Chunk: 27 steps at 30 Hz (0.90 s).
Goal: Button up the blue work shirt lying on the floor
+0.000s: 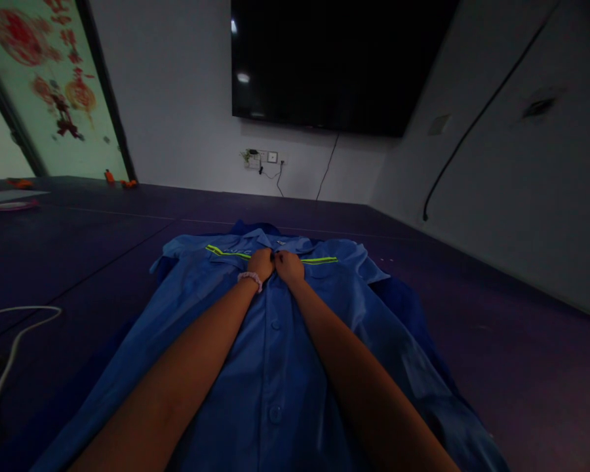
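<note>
A blue work shirt point(275, 367) with yellow-green reflective stripes across the chest lies flat on a dark purple table point(496, 341), its collar at the far end. Buttons run down its front placket. My left hand point(260, 262) and my right hand point(288, 265) meet side by side at the top of the placket, just below the collar, each pinching the fabric there. A pale beaded band sits on my left wrist. What lies under my fingers is hidden.
A white cable point(14, 341) curls on the table at the left. A large black screen point(339, 62) hangs on the far wall above a socket with plugged wires point(263, 158). A glass door with red decorations point(49, 85) stands at the far left.
</note>
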Motion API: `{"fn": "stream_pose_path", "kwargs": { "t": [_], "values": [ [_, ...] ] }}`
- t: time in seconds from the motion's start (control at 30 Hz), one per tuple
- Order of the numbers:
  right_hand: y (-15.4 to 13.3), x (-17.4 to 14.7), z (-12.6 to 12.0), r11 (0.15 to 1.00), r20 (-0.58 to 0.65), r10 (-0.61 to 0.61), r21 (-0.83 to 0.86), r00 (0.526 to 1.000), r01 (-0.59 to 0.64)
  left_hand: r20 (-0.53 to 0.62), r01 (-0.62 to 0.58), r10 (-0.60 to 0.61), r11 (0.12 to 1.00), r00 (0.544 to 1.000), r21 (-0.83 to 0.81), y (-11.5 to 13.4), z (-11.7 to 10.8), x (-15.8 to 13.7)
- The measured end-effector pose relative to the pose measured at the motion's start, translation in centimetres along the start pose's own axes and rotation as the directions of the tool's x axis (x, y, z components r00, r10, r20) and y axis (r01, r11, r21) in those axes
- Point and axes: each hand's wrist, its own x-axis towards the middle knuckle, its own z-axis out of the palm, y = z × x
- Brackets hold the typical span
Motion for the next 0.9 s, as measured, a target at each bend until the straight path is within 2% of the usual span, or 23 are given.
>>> {"fn": "stream_pose_path", "kwargs": {
  "t": [0.9],
  "values": [
    [0.01,0.06,-0.04,1.0,0.002,-0.004,-0.014,1.0,0.004,0.01,0.005,-0.005,1.0,1.0,-0.008,0.13,-0.22,-0.05]
  ]
}}
